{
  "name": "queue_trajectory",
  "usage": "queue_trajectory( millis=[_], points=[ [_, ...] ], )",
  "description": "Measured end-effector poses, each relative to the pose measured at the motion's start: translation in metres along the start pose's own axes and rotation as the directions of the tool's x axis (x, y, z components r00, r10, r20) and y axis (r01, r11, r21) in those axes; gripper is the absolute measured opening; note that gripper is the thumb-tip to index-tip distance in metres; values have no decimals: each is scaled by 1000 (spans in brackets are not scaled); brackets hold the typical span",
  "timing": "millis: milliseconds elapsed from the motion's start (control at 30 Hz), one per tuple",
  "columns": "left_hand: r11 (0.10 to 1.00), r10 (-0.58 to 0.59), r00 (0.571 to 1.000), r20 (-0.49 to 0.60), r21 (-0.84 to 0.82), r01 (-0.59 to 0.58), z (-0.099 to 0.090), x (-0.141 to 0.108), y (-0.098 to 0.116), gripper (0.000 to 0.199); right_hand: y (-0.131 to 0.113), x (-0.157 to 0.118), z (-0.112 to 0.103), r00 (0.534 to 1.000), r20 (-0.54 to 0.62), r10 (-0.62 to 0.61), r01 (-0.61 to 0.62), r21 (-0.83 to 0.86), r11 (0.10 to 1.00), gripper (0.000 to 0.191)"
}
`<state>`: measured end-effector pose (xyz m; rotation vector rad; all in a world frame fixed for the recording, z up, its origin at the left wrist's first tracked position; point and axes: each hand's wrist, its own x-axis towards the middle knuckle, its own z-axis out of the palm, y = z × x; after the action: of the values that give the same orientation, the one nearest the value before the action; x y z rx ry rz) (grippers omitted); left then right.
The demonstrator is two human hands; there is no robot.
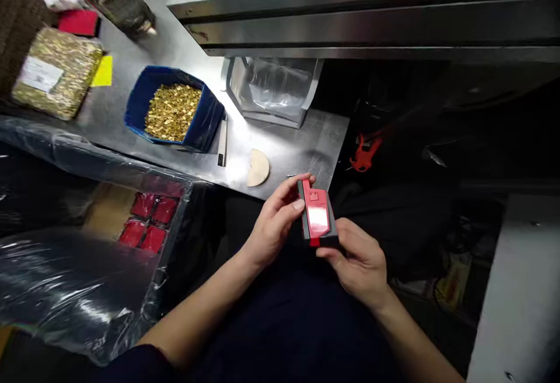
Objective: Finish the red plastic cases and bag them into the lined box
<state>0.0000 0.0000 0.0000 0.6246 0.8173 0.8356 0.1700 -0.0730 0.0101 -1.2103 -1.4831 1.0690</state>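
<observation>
A red and black plastic casing (317, 213) is held between both hands, in front of my body and just off the table's near corner. My left hand (282, 211) grips its left side, thumb on the front edge and fingers behind. My right hand (359, 254) pinches the lower right corner, with the thumb beneath and the other fingers at the side. Light glares off the casing's red face. On the table close by lie a pale half-round disc (258, 168) and a knife-like tool with a light handle (223, 142).
A blue bin (214, 117) of small brass-coloured pieces and a grey bin (308, 94) with clear bags stand on the metal table. Left of them lies a filled bag (79, 79). A plastic-lined box (175, 231) holds several red parts. Metal machinery (350, 24) overhangs the table. Orange-handled pliers (365, 154) are at right.
</observation>
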Motion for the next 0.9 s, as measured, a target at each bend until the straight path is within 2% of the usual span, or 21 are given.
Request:
queue_trajectory(
  millis=[133,433,700,767,833,900],
  points=[
    [999,1,999,47,49,-3,-3,0,1,58,-2,4,1,1000,0,19,-19,-21,1000,8],
    [998,22,996,84,52,-27,-6,3,8,54,-8,8,6,999,-9,34,-34,-24,999,8],
    [995,-10,976,216,98,-12,-12,-4,10,84,-11,12,8,989,-46,138,-139,-15,990,5],
    [995,-23,978,206,96,3,-13,-4,9,82,-13,13,8,987,-16,158,-159,-21,987,12],
    [997,-32,983,178,78,18,-14,-4,7,79,-15,14,7,984,1,176,-176,-12,984,30],
    [998,-51,988,147,31,47,-15,-4,4,77,-17,15,6,979,-42,201,-202,-20,979,37]
  ],
)
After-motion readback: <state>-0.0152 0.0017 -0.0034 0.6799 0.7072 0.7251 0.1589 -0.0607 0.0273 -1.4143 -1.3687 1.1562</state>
